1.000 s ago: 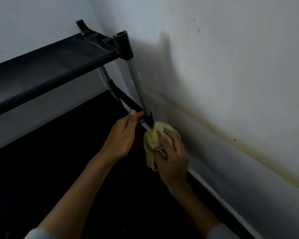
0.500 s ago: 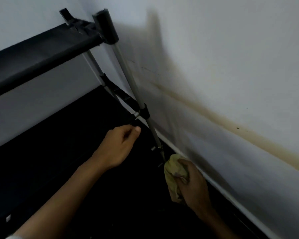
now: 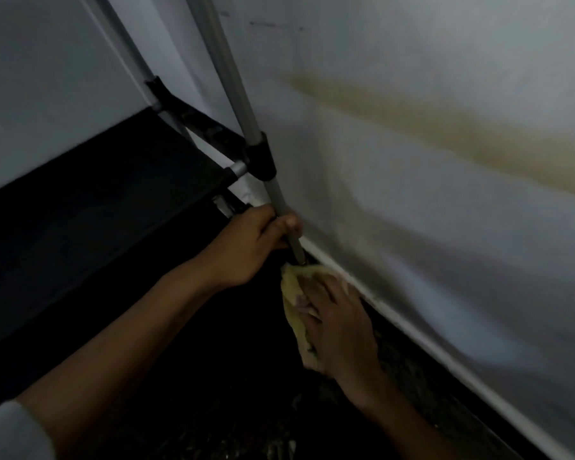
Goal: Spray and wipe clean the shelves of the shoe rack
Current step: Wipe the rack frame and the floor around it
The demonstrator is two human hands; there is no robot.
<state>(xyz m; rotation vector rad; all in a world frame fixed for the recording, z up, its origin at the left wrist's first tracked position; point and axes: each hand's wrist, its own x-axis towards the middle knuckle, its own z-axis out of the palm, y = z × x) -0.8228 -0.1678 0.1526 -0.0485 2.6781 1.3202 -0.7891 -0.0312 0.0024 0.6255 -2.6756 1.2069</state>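
Note:
The shoe rack has a black fabric shelf [image 3: 90, 200] and a grey metal front post [image 3: 233, 91] with a black plastic joint [image 3: 261, 159]. My left hand [image 3: 249, 247] is closed around the lower part of that post, just under the joint. My right hand [image 3: 337, 322] grips a bunched yellow cloth [image 3: 294, 290] and presses it at the foot of the post, close to the floor. The post's bottom end is hidden by the cloth.
A white wall [image 3: 445, 78] with a yellowish-brown stain band [image 3: 462, 141] runs along the right, very near the post. Its pale baseboard [image 3: 412, 330] meets a dark floor [image 3: 246, 410]. A rear post [image 3: 127, 51] stands against the back wall.
The view has dropped and moved closer. My left hand has gone from hovering beside the shelf bar to gripping the lower post. My right hand stays low at the post's foot with the cloth.

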